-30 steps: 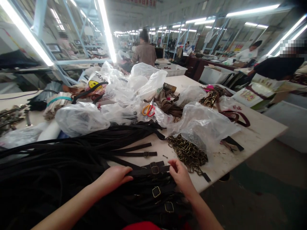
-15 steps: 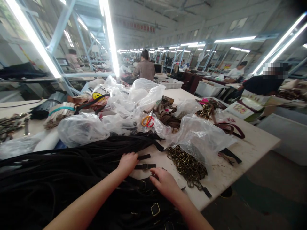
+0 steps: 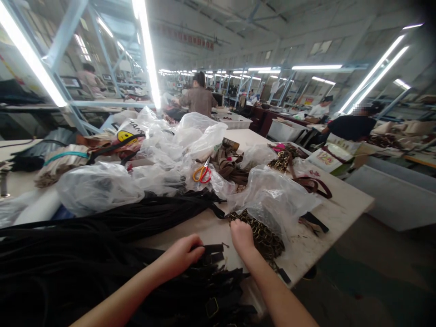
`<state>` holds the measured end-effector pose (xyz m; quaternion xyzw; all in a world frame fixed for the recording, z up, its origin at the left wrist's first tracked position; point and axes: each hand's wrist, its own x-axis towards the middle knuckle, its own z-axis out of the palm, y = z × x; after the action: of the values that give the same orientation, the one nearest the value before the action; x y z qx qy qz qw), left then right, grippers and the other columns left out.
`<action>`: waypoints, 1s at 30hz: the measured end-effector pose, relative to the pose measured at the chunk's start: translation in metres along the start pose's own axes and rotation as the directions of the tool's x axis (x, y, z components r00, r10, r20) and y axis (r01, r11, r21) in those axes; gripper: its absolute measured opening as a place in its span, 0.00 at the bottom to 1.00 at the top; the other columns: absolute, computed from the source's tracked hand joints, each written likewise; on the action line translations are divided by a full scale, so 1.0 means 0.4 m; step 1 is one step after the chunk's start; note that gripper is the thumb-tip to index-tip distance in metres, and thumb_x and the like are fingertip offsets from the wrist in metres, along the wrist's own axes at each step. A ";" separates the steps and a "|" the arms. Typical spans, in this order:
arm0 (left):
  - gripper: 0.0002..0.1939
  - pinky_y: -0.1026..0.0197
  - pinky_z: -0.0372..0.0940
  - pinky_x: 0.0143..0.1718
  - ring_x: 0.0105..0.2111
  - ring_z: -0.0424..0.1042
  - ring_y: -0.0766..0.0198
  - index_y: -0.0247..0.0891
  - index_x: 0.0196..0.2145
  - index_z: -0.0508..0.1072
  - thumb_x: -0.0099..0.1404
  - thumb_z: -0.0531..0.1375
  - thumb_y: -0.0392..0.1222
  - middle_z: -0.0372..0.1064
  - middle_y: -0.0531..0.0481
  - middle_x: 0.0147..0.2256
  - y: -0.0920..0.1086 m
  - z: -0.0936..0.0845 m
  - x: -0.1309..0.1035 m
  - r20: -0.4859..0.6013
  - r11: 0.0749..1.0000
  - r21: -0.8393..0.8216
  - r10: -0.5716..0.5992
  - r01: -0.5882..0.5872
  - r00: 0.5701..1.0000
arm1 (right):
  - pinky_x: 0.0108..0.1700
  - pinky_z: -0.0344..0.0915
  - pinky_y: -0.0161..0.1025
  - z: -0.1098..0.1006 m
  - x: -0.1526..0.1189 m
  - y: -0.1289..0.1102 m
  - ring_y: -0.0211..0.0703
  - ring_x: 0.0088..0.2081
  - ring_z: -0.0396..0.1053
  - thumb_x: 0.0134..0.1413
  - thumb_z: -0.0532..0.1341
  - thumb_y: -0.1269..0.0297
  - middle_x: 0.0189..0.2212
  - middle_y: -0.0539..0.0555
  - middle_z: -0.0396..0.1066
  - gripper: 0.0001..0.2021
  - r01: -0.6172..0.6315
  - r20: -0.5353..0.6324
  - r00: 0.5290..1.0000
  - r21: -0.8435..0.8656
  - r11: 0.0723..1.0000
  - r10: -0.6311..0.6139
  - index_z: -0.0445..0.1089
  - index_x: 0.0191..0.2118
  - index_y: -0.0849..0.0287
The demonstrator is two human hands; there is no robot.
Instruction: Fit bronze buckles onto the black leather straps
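One tabletop (image 3: 344, 200) carries the whole layout. Its near side bears a broad mass of black straps (image 3: 88, 272); a second long bundle of black straps (image 3: 136, 217) lies farther in, beside clear plastic bags (image 3: 102, 186). Beside my right hand, a heap of metal frames (image 3: 269, 238) lies loose, partly under a clear bag (image 3: 279, 186). At least one metal frame (image 3: 207, 309) shows among the near strap ends. Progress, as judged: partial. A frame is present at the strap ends, while many others are loose in the heap. No exact count of finished or unfinished straps can be read.

Hand pose: both forearms reach forward from the lower edge of view. My left hand (image 3: 185, 259) is above the near mass, its grip narrow, thumb and fingers closed on a black strap end (image 3: 215, 248) that points right. My right hand (image 3: 242, 236) is at the near left edge of the heap, fingers curled, back of the hand up. I cannot tell whether that grip holds a frame.
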<state>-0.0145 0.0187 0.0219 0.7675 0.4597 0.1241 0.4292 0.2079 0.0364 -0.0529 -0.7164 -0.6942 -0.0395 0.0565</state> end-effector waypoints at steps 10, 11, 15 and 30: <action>0.17 0.67 0.54 0.26 0.24 0.58 0.69 0.35 0.30 0.67 0.49 0.58 0.52 0.60 0.57 0.22 -0.036 0.034 0.047 -0.193 0.879 -0.452 -0.263 0.152 0.945 | 0.35 0.56 0.36 -0.083 -0.081 -0.075 0.40 0.30 0.63 0.51 0.52 0.68 0.26 0.52 0.65 0.06 0.202 -0.143 0.977 0.397 0.896 -0.157 0.65 0.29 0.59; 0.17 0.67 0.54 0.27 0.24 0.59 0.69 0.34 0.30 0.68 0.49 0.58 0.52 0.60 0.56 0.22 -0.035 0.033 0.049 -0.208 0.875 -0.462 -0.268 0.147 0.941 | 0.34 0.56 0.36 -0.099 -0.093 -0.093 0.40 0.30 0.63 0.51 0.52 0.67 0.25 0.52 0.64 0.05 0.208 -0.158 0.976 0.511 0.834 -0.147 0.65 0.29 0.58; 0.17 0.67 0.55 0.30 0.26 0.59 0.69 0.35 0.33 0.69 0.54 0.54 0.52 0.62 0.55 0.25 -0.024 0.017 0.034 -0.218 0.878 -0.474 -0.185 0.062 0.958 | 0.28 0.57 0.33 -0.145 -0.118 -0.152 0.37 0.25 0.60 0.49 0.54 0.61 0.21 0.48 0.62 0.07 0.007 0.038 0.994 0.914 0.405 -0.102 0.63 0.28 0.59; 0.13 0.66 0.56 0.28 0.23 0.59 0.69 0.35 0.25 0.67 0.54 0.55 0.49 0.62 0.56 0.20 -0.036 0.010 0.005 -0.168 0.917 -0.395 -0.132 0.056 0.977 | 0.26 0.56 0.31 -0.142 -0.127 -0.176 0.32 0.22 0.60 0.45 0.59 0.52 0.21 0.48 0.64 0.15 -0.399 0.373 0.906 0.910 -0.111 -0.201 0.63 0.29 0.61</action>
<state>-0.0197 0.0214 0.0080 0.6286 0.5017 0.2649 0.5320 0.1370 -0.0196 -0.0018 -0.4754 -0.4260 0.6389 0.4292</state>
